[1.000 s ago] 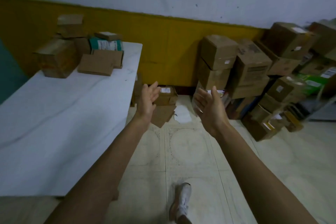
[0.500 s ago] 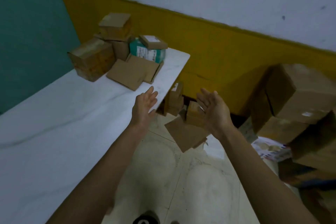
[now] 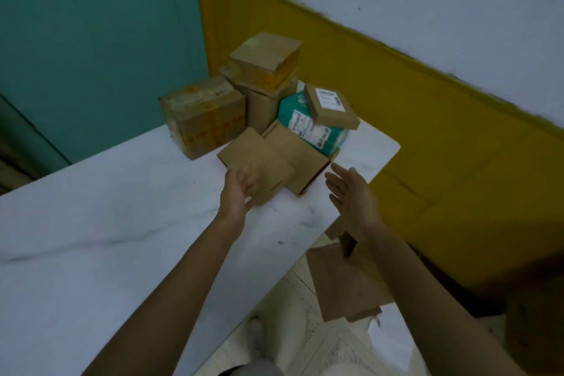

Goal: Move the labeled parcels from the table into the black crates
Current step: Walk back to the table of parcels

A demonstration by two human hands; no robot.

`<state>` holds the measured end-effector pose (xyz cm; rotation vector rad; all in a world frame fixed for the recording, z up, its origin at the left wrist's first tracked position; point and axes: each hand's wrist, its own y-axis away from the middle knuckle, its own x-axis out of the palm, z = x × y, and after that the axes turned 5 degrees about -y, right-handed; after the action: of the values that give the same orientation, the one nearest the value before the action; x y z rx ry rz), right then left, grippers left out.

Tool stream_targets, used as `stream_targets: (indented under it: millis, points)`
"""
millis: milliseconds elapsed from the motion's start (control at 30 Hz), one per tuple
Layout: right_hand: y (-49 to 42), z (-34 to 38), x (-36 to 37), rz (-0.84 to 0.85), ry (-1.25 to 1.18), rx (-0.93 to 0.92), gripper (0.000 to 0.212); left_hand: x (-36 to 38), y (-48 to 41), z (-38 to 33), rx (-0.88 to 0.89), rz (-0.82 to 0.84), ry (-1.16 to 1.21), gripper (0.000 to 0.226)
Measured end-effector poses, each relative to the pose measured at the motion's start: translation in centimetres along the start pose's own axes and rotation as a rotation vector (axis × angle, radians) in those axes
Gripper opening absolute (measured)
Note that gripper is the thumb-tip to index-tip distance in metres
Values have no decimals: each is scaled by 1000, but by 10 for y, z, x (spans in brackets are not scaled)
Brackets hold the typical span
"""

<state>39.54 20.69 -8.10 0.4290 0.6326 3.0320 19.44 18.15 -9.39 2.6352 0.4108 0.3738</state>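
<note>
Left hand (image 3: 240,190), right hand (image 3: 351,194) nearer flat parcel (image 3: 268,162), open

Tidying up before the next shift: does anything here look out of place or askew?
Loose cardboard pieces lie on the floor beside the table. On it, a small labeled box sits skewed atop the teal parcel.

Forearms (image 3: 171,284) bare down to left hand (image 3: 241,189) and right hand (image 3: 351,192), whitish shoe (image 3: 255,336) below, blurry grey clothing (image 3: 259,369) at bottom edge.

head cam | faces forward-down | close above table (image 3: 122,223) corner | frame tilted | single view
</note>
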Motion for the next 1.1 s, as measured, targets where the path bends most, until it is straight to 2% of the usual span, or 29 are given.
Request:
stream_targets:
  millis: [133,233,333,400,500,600,633,733,867,933,1100]
  points:
    - [-56,6,10,-11,76,106,27,1,-40,-8,-80,-134,-48,52]
    - [-91,-1,18,69,248,137,13,-2,-61,-2,-121,-186,-90,47]
    - [-130,-9,22,111,364,66,12,-1,-75,12,-164,-250,-63,44]
    - [-155,-11,28,131,433,11,25,3,-85,18,-177,-312,-60,42]
    - [-183,-17,32,164,505,-14,30,11,-98,26,-218,-405,-60,33]
    - [-202,-22,35,277,590,74,24,26,-115,34,-312,-491,-86,18]
    - [-205,-24,35,322,578,130,21,32,-119,36,-341,-503,-95,20]
    - [-204,-22,36,425,584,242,24,44,-121,42,-355,-565,-151,53]
    - [-189,-7,38,573,546,341,25,49,-99,41,-284,-530,-168,61]
    - [-177,3,36,633,580,284,33,54,-80,39,-234,-489,-182,70]
    - [-149,23,30,786,584,48,37,69,-40,20,-97,-454,-235,94]
